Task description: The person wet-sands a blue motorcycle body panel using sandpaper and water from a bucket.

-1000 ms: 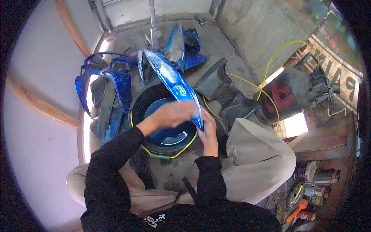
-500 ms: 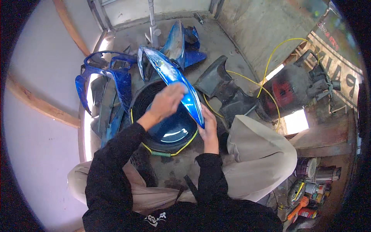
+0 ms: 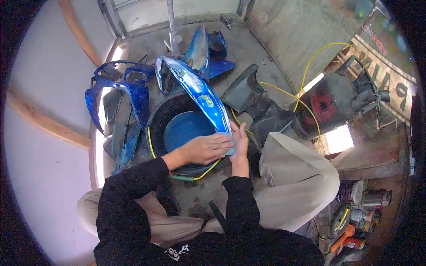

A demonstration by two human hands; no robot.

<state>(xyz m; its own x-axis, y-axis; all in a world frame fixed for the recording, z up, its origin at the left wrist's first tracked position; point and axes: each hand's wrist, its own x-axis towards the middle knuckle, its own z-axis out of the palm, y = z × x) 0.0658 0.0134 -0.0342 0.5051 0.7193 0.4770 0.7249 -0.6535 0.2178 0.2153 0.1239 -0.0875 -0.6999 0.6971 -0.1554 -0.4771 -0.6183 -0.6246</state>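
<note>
A long glossy blue plastic panel (image 3: 193, 88) with pale worn patches slants over a black bucket (image 3: 158, 133) that has bluish liquid inside and a yellow handle with a green grip. My right hand (image 3: 240, 148) holds the panel's lower end from the right side, fingers curled along its edge. My left hand (image 3: 205, 149) is closed on a small light grey-blue pad (image 3: 227, 147), pressed on that same lower end, close against my right hand.
Blue fairing pieces (image 3: 141, 98) lie left and behind. Dark plastic parts (image 3: 243, 92) are right of the bucket, beside a compressor (image 3: 325, 106) with a yellow hose (image 3: 317, 56). A metal post (image 3: 173, 37) stands behind; cans and tools (image 3: 353, 224) sit lower right. My bent knees flank the bucket.
My left hand moved up along the panel half a second ago and is now down at its lower end, beside my right hand. The bucket's liquid shows less glare.
</note>
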